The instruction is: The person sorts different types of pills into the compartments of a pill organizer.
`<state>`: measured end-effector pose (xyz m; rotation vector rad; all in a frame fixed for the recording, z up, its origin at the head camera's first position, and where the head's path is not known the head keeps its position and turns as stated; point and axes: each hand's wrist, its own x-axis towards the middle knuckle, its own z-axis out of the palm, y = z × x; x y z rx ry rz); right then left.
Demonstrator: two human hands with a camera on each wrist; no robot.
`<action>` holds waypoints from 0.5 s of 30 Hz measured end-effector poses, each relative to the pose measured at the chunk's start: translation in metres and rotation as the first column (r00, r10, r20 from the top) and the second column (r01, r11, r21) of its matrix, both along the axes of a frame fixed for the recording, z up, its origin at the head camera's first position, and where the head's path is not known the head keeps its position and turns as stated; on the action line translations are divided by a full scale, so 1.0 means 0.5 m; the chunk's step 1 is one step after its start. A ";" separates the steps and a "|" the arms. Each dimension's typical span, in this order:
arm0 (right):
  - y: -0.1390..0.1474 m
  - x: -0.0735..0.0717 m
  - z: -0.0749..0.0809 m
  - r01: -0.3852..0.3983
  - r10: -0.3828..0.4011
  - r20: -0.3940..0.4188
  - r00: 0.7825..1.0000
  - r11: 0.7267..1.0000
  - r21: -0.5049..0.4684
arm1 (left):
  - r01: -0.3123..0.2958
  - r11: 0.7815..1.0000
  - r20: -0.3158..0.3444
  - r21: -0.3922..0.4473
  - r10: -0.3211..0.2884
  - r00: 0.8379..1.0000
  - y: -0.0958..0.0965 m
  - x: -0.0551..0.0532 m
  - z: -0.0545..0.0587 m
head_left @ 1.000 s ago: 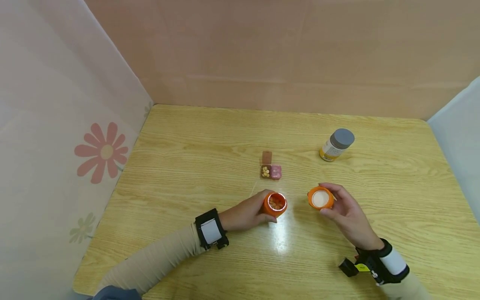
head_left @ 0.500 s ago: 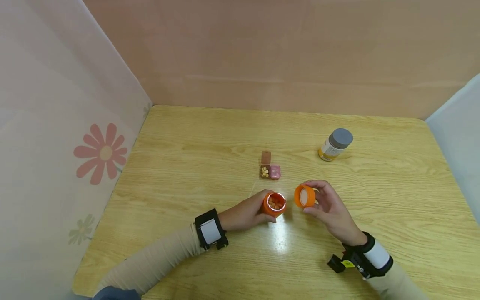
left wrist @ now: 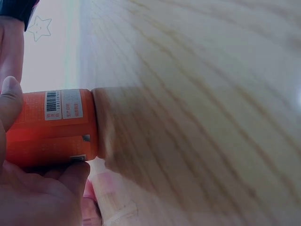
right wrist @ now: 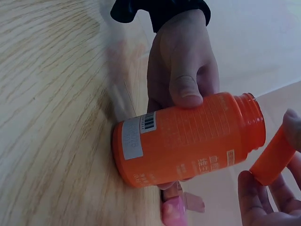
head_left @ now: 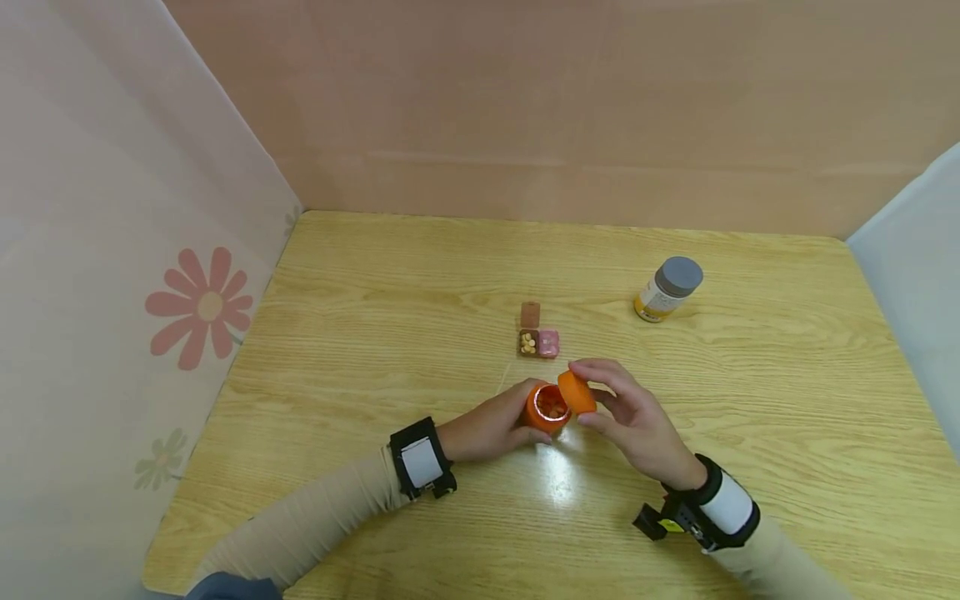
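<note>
My left hand (head_left: 491,423) grips an orange pill bottle (right wrist: 188,136) around its side; it stands upright on the table with its mouth uncovered. Tablets (head_left: 551,405) show inside it in the head view. Between thumb and fingers, my right hand (head_left: 637,417) holds the orange screw cap (head_left: 577,392), tilted at the right edge of the bottle's mouth. Beyond the bottle lies a small pill box (head_left: 538,343): its brown compartment has the lid (head_left: 530,314) flipped back and holds several pale tablets (head_left: 528,343), while the pink compartment's lid is down.
A white and yellow bottle with a grey cap (head_left: 667,289) stands at the back right of the wooden table (head_left: 390,283). A flowered cloth (head_left: 112,250) hangs along the left side, and a plain pinkish one (head_left: 525,100) behind the table's far edge.
My right hand has moved left with the cap, turning it from inside up to facing down toward the bottle's mouth. The left hand and the bottle have stayed in place.
</note>
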<state>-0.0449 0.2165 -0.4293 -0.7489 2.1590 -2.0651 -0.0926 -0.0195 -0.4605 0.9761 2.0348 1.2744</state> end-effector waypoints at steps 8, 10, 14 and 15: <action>-0.027 0.001 0.013 0.037 -0.027 -0.077 0.997 0.991 0.126 | 0.006 1.000 -0.004 -0.010 -0.006 1.000 -0.001 0.000 0.002; -0.033 0.001 0.015 0.050 -0.029 -0.120 0.992 0.983 0.177 | 0.011 1.000 -0.011 -0.009 -0.011 1.000 -0.002 -0.001 0.003; -0.043 0.003 0.015 0.082 -0.029 -0.191 0.981 0.957 0.278 | 0.016 1.000 -0.024 -0.010 -0.017 1.000 -0.003 -0.001 0.001; -0.045 0.003 0.015 0.086 -0.028 -0.195 0.980 0.952 0.295 | 0.016 1.000 -0.027 -0.010 -0.017 0.999 -0.003 -0.001 0.001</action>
